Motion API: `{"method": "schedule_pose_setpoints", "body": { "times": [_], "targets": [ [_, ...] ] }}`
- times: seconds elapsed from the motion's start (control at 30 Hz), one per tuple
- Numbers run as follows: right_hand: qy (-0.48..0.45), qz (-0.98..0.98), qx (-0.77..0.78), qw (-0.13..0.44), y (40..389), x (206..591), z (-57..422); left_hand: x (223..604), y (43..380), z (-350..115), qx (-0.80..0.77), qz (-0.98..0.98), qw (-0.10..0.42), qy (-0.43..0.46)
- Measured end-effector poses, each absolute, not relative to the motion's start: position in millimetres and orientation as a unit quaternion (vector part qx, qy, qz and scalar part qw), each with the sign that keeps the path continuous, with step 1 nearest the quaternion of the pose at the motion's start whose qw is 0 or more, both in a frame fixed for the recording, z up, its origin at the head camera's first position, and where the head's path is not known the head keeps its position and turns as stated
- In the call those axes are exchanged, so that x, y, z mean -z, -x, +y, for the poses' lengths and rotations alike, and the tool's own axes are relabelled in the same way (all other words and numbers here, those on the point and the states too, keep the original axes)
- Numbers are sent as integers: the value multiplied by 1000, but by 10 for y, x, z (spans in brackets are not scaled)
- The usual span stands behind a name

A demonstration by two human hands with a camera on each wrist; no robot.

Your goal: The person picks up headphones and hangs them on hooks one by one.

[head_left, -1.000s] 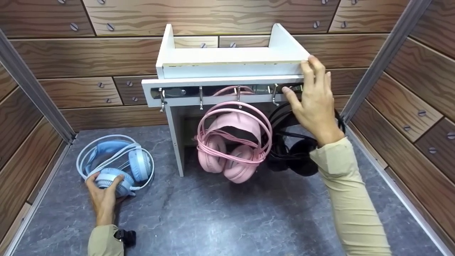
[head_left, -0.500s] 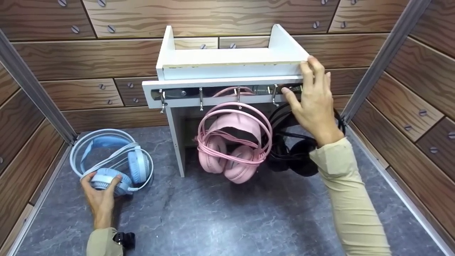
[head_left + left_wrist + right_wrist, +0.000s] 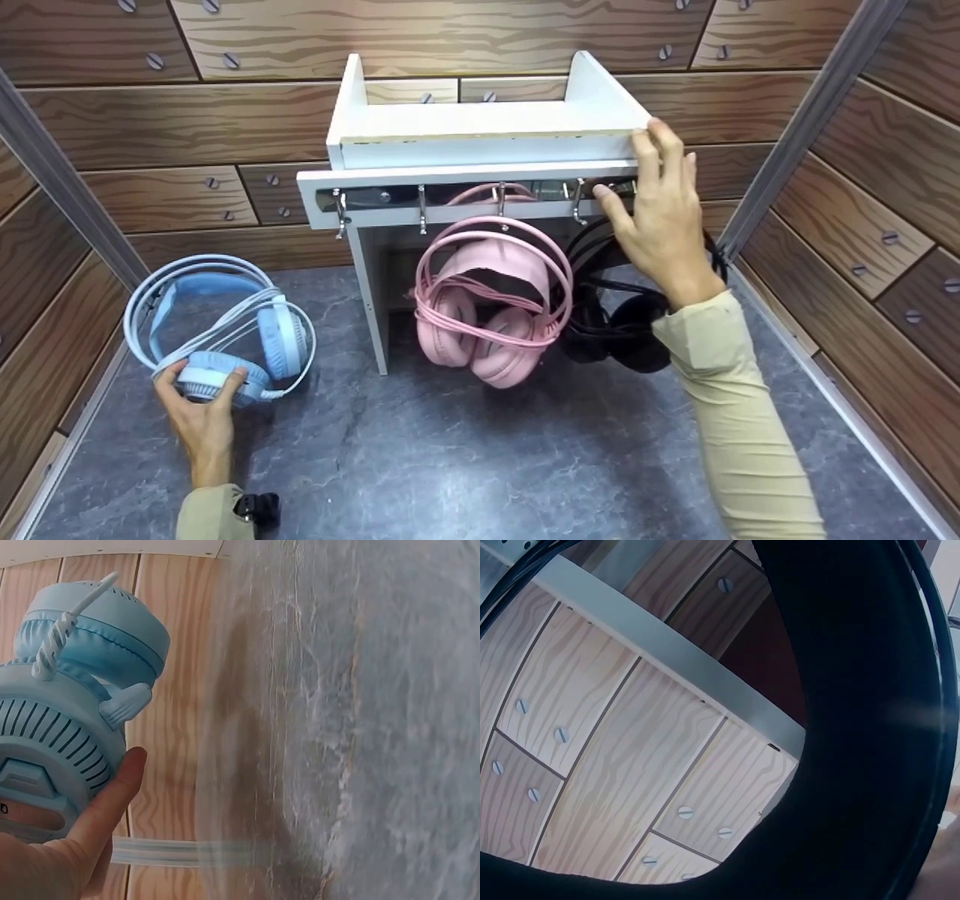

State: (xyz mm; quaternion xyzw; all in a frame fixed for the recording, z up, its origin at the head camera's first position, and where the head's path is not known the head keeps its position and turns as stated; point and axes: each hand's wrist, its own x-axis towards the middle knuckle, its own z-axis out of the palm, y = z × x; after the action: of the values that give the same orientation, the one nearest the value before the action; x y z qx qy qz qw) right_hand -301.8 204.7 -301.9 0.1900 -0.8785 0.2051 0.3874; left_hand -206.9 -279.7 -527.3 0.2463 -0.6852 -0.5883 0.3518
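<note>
In the head view my left hand (image 3: 196,427) pinches one ear cup of the light-blue headphones (image 3: 281,341) between thumb and fingers. Their headband tilts up and to the left, and their cable is looped round them. Close up in the left wrist view, the slotted blue ear cup (image 3: 56,739) appears raised off the surface. With fairly straight fingers, my right hand (image 3: 664,217) rests on the right end of the white hook rack (image 3: 480,154). Pink headphones (image 3: 487,262) hang from a middle hook. Black headphones (image 3: 637,334) hang at the right, partly hidden by my right hand and sleeve.
Metal hooks (image 3: 422,210) line the rack's front rail, with nothing hanging on the left ones. The rack stands on a grey marbled surface (image 3: 420,457). Wood-pattern walls (image 3: 217,124) enclose the back and sides, joined by metal corner posts (image 3: 810,112).
My left hand has moved the blue headphones a little up and to the left, and they look larger. The right hand and the rack stay in place.
</note>
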Motion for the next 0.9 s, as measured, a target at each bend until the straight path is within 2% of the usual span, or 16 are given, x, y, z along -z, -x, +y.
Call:
{"method": "schedule_pose_setpoints", "body": {
  "times": [0.6,0.9],
  "targets": [
    [-194,-875,-196,397,3023,3024,2046,5334,2034,-2806,614,-651,398,-203],
    [-188,-879,-203,389,3025,3017,2047,5314,2011,-2809,630,-637,404,-184]
  ]
}}
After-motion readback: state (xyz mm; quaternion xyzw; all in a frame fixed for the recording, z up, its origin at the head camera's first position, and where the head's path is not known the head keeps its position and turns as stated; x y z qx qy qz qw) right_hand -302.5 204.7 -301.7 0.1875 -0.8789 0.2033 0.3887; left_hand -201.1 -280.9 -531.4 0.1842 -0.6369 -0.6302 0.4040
